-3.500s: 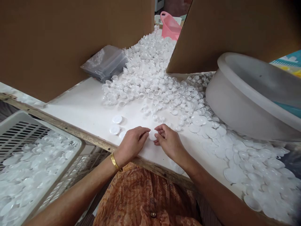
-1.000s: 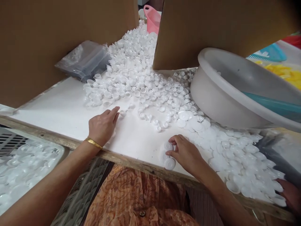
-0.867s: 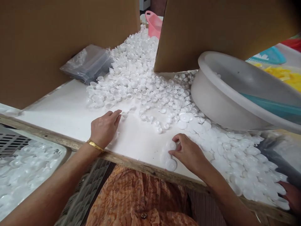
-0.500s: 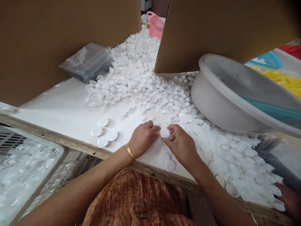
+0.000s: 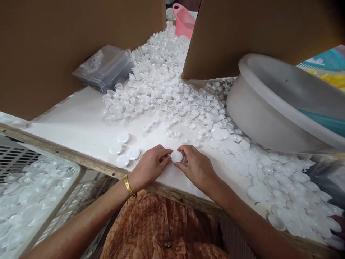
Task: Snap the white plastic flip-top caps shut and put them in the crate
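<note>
A small white plastic saucer (image 5: pixel 176 156) is between my two hands, just above the near edge of the white tabletop. My right hand (image 5: pixel 198 165) pinches its right side between thumb and fingers. At its left edge are the closed fingertips of my left hand (image 5: pixel 151 163), thumb and forefinger meeting the rim. Several loose saucers (image 5: pixel 133 154) lie in a small group to the left of my left hand. Others, partly hidden, lie under my right wrist. Beyond my hands spreads a large heap of tiny white cups (image 5: pixel 159 90).
A pile of white saucers (image 5: pixel 269 180) covers the right side. A big grey basin (image 5: pixel 242 111) leans behind it. Cardboard sheets (image 5: pixel 81 25) stand at the back, with a clear plastic bag (image 5: pixel 105 68) and a pink scoop (image 5: pixel 183 21). A crate (image 5: pixel 67 180) of white pieces stands lower left.
Both hands have moved left and slightly nearer the table edge, bringing the saucer with them. The camera view has shifted a little.
</note>
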